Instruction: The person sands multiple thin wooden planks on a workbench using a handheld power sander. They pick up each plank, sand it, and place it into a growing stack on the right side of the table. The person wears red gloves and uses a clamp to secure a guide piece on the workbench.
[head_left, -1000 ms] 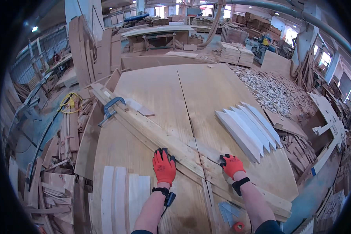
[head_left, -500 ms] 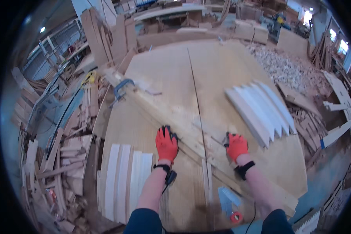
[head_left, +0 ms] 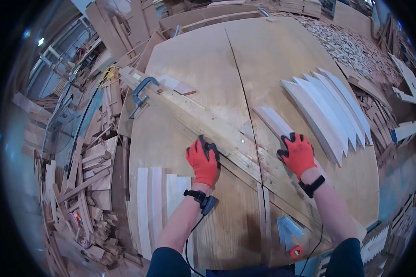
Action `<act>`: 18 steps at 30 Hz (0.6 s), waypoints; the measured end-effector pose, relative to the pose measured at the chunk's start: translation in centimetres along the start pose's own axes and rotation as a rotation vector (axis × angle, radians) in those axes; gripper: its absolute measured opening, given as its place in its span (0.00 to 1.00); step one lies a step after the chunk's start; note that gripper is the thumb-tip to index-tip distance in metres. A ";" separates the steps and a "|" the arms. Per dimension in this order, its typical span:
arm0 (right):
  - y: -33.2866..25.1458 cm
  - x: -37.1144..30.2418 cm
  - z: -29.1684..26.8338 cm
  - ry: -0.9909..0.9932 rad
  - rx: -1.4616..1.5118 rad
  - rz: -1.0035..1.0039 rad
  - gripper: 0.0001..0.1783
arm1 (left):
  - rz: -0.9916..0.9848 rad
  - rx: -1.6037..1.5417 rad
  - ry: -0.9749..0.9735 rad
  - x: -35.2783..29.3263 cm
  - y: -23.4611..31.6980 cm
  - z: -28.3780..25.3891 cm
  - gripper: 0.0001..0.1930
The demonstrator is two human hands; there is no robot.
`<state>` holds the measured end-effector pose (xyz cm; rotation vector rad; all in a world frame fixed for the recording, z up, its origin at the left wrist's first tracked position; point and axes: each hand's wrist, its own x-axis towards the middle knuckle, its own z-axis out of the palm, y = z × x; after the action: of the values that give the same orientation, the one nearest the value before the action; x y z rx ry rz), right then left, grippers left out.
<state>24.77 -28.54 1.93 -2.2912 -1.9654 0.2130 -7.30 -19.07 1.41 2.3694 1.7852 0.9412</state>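
My left hand [head_left: 202,160], in a red glove with black fingertips, rests with fingers apart at the near edge of a long wooden board [head_left: 203,120]. That board slants across the plywood tabletop [head_left: 189,60], and a blue C-clamp [head_left: 143,91] grips its far left end. My right hand [head_left: 299,156], gloved alike, is closed over a pale wooden strip [head_left: 272,119]; the strip's far end shows beyond the fingers, and its underside is hidden. Right of it lie several pointed boards [head_left: 321,115] side by side. Near my left forearm are several pale slats [head_left: 157,203].
A blue-grey flat tool [head_left: 289,229] and a red tape measure [head_left: 296,251] lie by the near edge. Small offcuts [head_left: 173,84] sit beyond the clamp. Scrap wood [head_left: 90,180] crowds the left floor; chips [head_left: 351,53] cover the far right. Cables run by both forearms.
The view has tipped downward and shifted left. The strip at my right hand now shows clearly, pointing away from me; earlier that area was blurred. My left hand stays by the long board.
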 end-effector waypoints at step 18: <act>11.7 -20.1 -3.7 -0.454 0.230 0.345 0.42 | 0.785 0.069 -1.098 1.4 21.1 -2.3 0.27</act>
<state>33.86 -50.13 4.12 -2.5661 -1.5709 1.0131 10.09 -25.80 11.67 2.7189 0.4927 -0.4660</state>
